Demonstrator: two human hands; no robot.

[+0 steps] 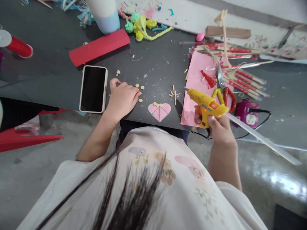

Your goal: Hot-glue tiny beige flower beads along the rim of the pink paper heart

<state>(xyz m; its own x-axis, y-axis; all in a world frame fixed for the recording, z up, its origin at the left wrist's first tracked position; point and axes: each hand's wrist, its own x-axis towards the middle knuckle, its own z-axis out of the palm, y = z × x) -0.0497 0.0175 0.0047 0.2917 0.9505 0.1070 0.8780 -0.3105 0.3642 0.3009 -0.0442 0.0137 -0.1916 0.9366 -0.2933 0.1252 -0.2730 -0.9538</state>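
My right hand (217,127) grips a yellow glue gun (206,104) by its handle, nozzle pointing left above the pink paper sheet (196,80). A clear glue stick (263,139) juts out of its back to the right. My left hand (122,97) rests on the black table (48,73), fingers curled, its tips touching small beige flower pieces (139,87). Whether it pinches one is hidden. A pink paper heart (159,111) with thin stick lines and small flowers on top lies at the table's front edge between my hands.
A phone (93,88) lies face up left of my left hand. A red card strip (99,47), a red roll (16,44), a pale cylinder (105,14), scissors (224,88), wrapped sticks (244,81) and a purple device (247,112) crowd the table.
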